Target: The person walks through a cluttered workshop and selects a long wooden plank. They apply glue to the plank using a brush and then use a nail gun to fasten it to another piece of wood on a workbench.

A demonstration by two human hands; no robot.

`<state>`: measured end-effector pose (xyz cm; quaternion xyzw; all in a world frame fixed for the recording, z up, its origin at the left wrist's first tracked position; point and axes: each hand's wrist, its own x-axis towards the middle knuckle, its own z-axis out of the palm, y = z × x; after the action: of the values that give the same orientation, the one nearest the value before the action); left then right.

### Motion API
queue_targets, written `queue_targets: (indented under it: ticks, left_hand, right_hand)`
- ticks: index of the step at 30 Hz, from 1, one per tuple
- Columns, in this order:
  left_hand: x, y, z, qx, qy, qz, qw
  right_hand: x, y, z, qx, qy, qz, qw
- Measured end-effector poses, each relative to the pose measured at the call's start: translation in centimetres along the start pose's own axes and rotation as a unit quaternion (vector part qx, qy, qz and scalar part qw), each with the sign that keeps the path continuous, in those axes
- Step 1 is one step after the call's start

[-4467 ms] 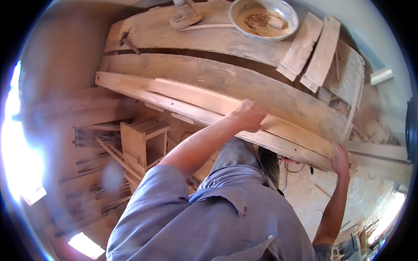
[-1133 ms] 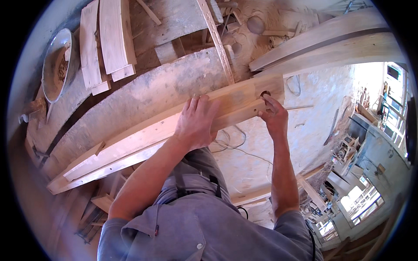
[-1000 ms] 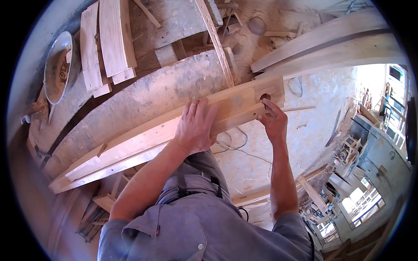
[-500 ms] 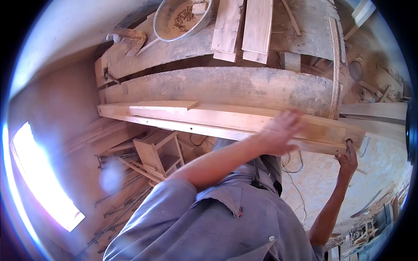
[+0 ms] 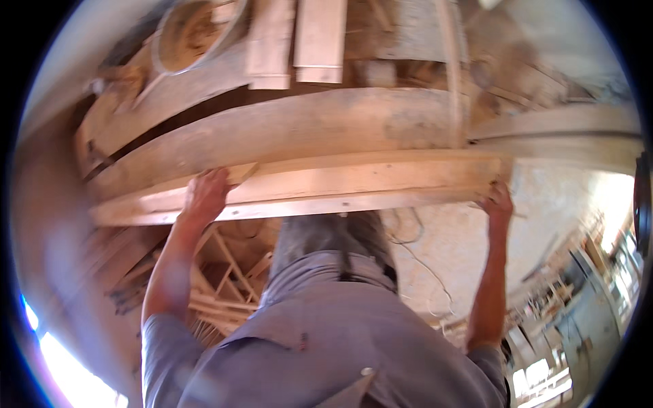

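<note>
A long pale wooden beam lies along the near edge of the workbench, its front side dotted with small holes. On its left part rests a thinner wooden strip with a slanted end. My left hand is closed over the strip and the beam beneath it, fingers bent over the top. At the beam's right end, my right hand grips the corner, its fingertips by a dark hole. Slight blur hides the exact finger contact.
Behind the beam runs a broad worn bench plank. Two short boards lie across the bench, left of a vertical batten. A round basin stands far left. A cable trails on the floor; wooden frames stand below left.
My left hand has moved from the beam's right half to its left part and closed there. My right hand stays at the right end. The view has shifted rightward.
</note>
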<state>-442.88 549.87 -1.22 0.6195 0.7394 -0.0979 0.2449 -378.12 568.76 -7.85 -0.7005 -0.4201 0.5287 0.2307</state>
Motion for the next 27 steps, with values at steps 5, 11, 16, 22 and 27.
queue_targets:
  ticks: [5, 11, 16, 22, 27]
  left_hand:
    - [3.7, 9.1, 0.3, -0.089, 0.069, 0.109, 0.988]
    - [7.1, 16.6, 1.4, -0.115, 0.046, 0.137, 0.983]
    - [7.3, 17.7, 1.4, -0.128, 0.089, 0.148, 0.977]
    - [7.4, 17.9, 1.2, -0.122, 0.080, 0.147, 0.978]
    - [7.0, 18.1, 0.7, -0.118, 0.089, 0.159, 0.976]
  right_hand:
    - [-1.8, -1.1, 2.8, 0.068, 0.015, -0.068, 0.995]
    - [-4.1, -3.3, 5.2, -0.008, 0.104, -0.087, 0.991]
    - [-3.9, -2.2, 5.5, -0.030, 0.178, 0.018, 0.983]
    - [-3.2, -2.4, 4.6, 0.037, 0.127, 0.071, 0.989]
    - [-3.7, -4.1, 4.7, -0.027, 0.093, 0.079, 0.992]
